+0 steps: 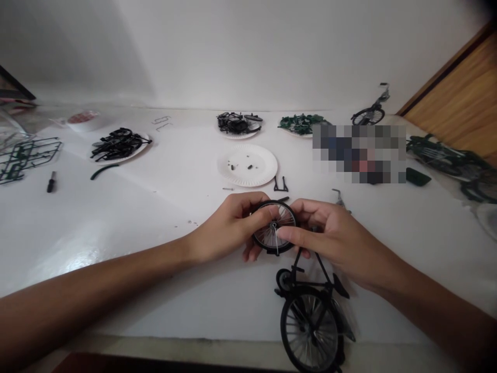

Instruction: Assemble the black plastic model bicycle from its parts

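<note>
The left hand (229, 228) is curling around a small round black toy bike wheel with thin silver spokes (267, 235) and gripping its rim, and the right hand (330, 233) is pinching the same wheel from the other side, with its fingers (287, 234) pressing close to the silver middle. The wheel is staying up off the table, held between both hands — just above a black toy bicycle (310, 329) that is resting at the near edge of a white table (116, 223). A round white paper plate with tiny black bits (247, 165) is sitting just past the hands, and a short black-handled screwdriver (50, 181) is lying far off to the left — near a paper plate piled with black plastic parts (118, 146)
</note>
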